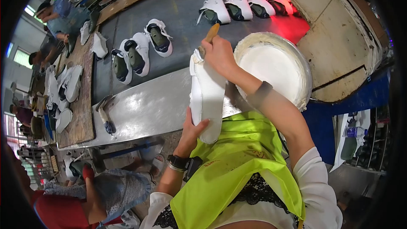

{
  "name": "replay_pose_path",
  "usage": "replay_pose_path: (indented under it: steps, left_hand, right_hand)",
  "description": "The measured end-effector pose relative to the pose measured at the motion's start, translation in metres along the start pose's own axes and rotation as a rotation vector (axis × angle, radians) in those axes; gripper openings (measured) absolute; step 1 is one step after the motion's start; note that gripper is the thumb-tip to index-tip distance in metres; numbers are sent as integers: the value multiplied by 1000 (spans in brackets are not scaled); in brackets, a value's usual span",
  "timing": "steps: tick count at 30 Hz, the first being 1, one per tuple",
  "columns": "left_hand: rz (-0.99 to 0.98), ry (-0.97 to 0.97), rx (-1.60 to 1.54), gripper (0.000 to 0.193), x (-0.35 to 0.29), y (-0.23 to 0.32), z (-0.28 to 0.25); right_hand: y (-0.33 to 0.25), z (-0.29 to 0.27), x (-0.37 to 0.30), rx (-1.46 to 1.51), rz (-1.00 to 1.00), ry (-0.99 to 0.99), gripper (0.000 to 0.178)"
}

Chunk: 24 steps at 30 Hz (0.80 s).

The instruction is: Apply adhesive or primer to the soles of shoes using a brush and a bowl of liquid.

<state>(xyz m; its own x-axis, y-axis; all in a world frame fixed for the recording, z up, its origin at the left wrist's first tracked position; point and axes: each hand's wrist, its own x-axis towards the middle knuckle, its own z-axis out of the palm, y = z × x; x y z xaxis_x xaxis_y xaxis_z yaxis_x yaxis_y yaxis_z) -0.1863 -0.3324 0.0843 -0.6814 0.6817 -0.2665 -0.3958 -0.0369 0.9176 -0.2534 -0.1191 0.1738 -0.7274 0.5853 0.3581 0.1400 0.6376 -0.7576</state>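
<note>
My left hand (191, 132) grips a white shoe (209, 101) at its lower end, thumb across the pale underside, which faces up toward me. My right hand (221, 56) is closed round a brush (212, 32) with a wooden handle. The brush's bristle end meets the shoe's far end, where white paste shows; the bristles are mostly hidden. Just right of that hand stands a round metal basin (306, 70) of white liquid (271, 65), its rim crusted with paste. My right forearm passes over the basin's near left edge.
Several white shoes (238, 5) stand on the dark belt (182, 34) at the far right, with three more (140, 55) at left. A metal ledge (148, 112) holds another brush (105, 114). Left is a wooden board (82, 114) with shoes. A red-gloved co-worker (63, 208) is at lower left.
</note>
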Motion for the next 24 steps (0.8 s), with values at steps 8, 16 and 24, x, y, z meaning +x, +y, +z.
replay_pose_path:
  steps: [8,16,24]
  left_hand:
    - [-5,-37,-98,72,-4,-2,-5]
    - [10,-15,-75,70,0,-3,-7]
    - [33,-31,-95,65,-2,3,-10]
  right_hand:
    - [-23,-8,-38,53,19,-233,22]
    - [-12,7,-5,13,-172,-135,24]
    - [-7,-3,14,-76,-252,-357,29]
